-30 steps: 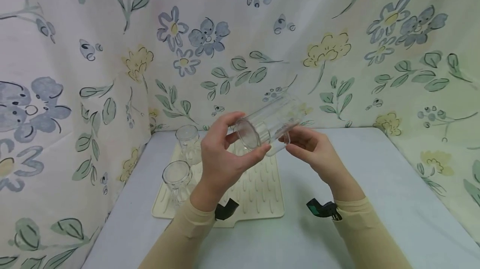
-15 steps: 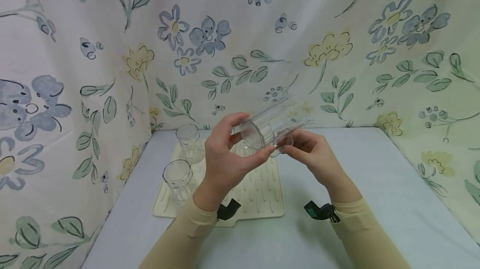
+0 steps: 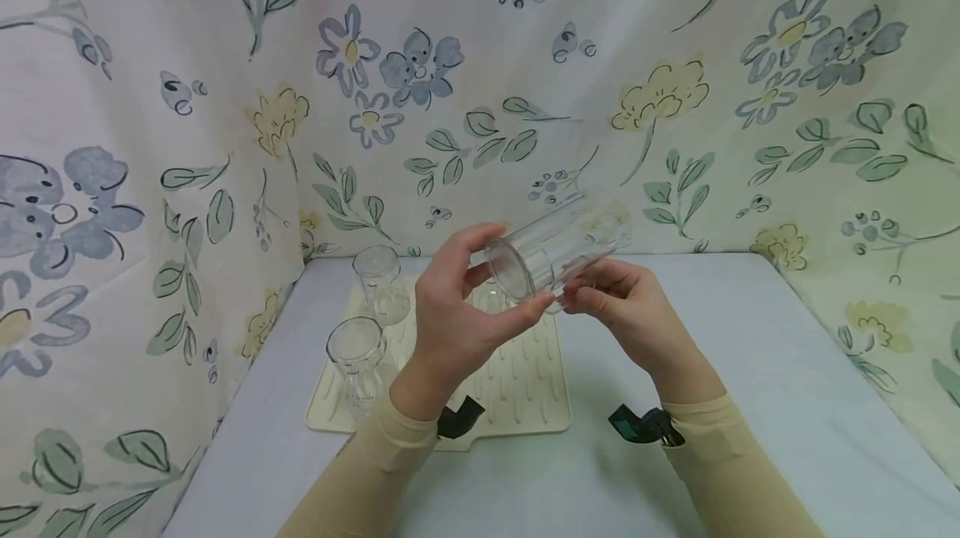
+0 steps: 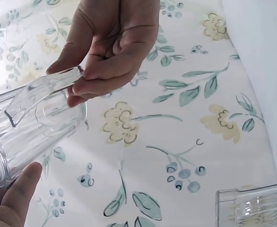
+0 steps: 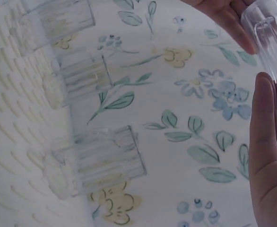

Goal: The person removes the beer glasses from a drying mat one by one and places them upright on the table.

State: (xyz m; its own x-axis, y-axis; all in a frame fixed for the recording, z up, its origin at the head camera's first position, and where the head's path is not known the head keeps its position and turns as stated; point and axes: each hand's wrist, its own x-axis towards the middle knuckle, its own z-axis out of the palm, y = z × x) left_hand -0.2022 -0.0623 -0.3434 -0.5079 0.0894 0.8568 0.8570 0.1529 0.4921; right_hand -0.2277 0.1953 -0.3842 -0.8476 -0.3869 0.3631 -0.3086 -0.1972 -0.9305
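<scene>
A clear glass mug [image 3: 558, 239] is up in the air above the surface [image 3: 787, 329], held by both hands. It leans, with one end low by the left hand [image 3: 468, 300] and the other end up and to the right. The left hand curls round the low end, thumb underneath and fingers on the other side, maybe because glass is slippery and this grip takes most of the weight. The right hand [image 3: 626, 304] pinches the handle [image 4: 46, 92] between thumb and fingers, likely to keep the mug steady and stop it rolling. Some fingertips hide behind the mug, so I cannot tell how tight they are. On the surface lies a bumpy mat [image 3: 517, 379], and its bumps may help lift wet things up a little. A near glass [image 3: 356, 342] and a far glass [image 3: 377, 263] stand on its left side, apart, perhaps so they do not knock together. The right wrist view shows a third glass [image 5: 100, 158] on the mat too; in the head view it is mostly hidden behind the left hand. Compared with a second ago, the mug and left hand are a bit more to the right, and the right fingers cover more of the handle. The near and far glasses have not moved.
</scene>
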